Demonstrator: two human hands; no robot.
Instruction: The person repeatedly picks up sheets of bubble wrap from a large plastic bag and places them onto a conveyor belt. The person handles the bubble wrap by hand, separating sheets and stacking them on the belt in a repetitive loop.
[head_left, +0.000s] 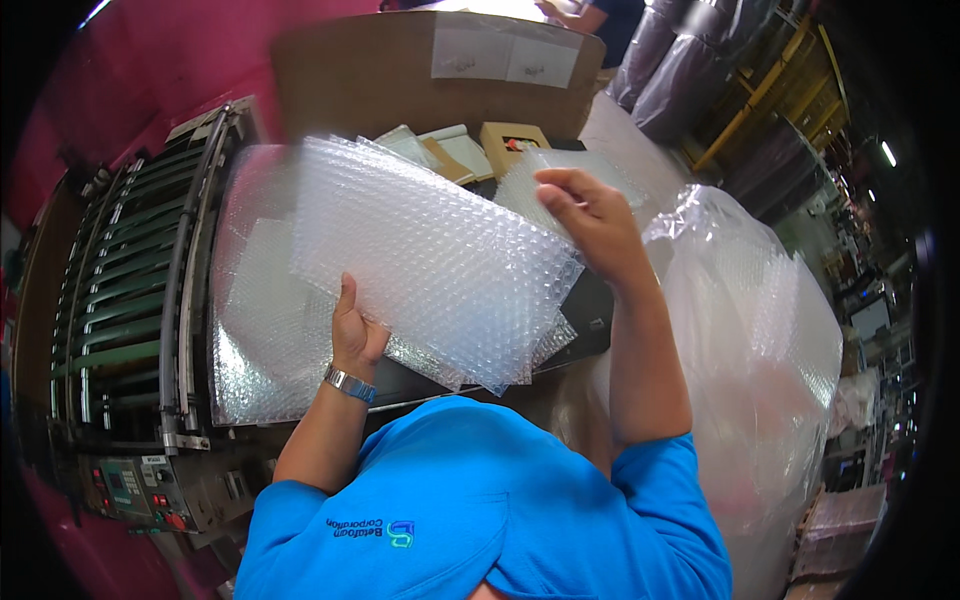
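Observation:
A tilted stack of clear bubble wrap sheets (pixel 430 250) spans the middle of the head view, its edges fanned unevenly at the lower right. My left hand (pixel 358 335) grips the stack's lower left edge, thumb on top and the other fingers hidden beneath. Over the right end of the stack, my right hand (pixel 600 222) is raised with its fingers bent. A small gap shows between its thumb and forefinger, and nothing is visible in them. More bubble wrap (pixel 265 290) lies on the dark table to the left, under the held sheets.
A machine with rollers (pixel 125 290) and a control panel (pixel 135 490) stands at left. On the right bulges a large clear bag (pixel 740 350) of bubble wrap. A cardboard box (pixel 512 145) sits before a brown board (pixel 360 75); another person's arm (pixel 580 17) shows beyond it.

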